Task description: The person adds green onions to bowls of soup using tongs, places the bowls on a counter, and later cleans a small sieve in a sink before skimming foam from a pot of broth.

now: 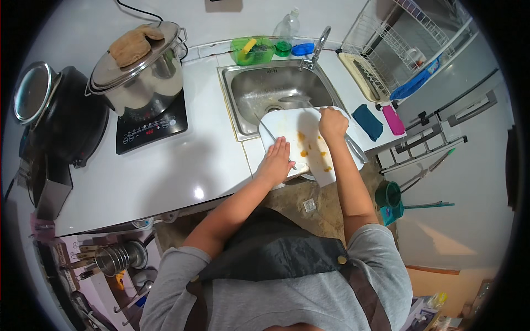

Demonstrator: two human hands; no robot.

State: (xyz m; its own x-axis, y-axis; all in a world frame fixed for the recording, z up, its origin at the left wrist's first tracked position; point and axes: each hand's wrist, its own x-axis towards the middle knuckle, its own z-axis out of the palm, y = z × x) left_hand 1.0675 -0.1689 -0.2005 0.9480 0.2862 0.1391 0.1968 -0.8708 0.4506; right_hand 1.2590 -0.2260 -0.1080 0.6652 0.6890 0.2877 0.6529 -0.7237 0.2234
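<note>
A white cutting board [285,120] with orange-brown stains lies across the front of the stainless steel sink [248,89] and the counter beside it. My left hand [277,161] rests flat on the board's left part, over a thin metal utensil [267,129] whose far end reaches the sink's edge. My right hand [333,124] is closed around the handle of a metal spoon or ladle [295,99], whose head is over the sink basin. Another metal utensil [355,149] lies at the board's right edge, partly behind my right forearm.
A lidded steel pot [140,89] with an oven mitt [132,45] stands on an induction cooker [153,132] at the left. Behind the sink are a green basket [252,51], a bottle [285,35] and the faucet [319,47]. Folded cloths [367,122] and a dish rack [385,53] stand right.
</note>
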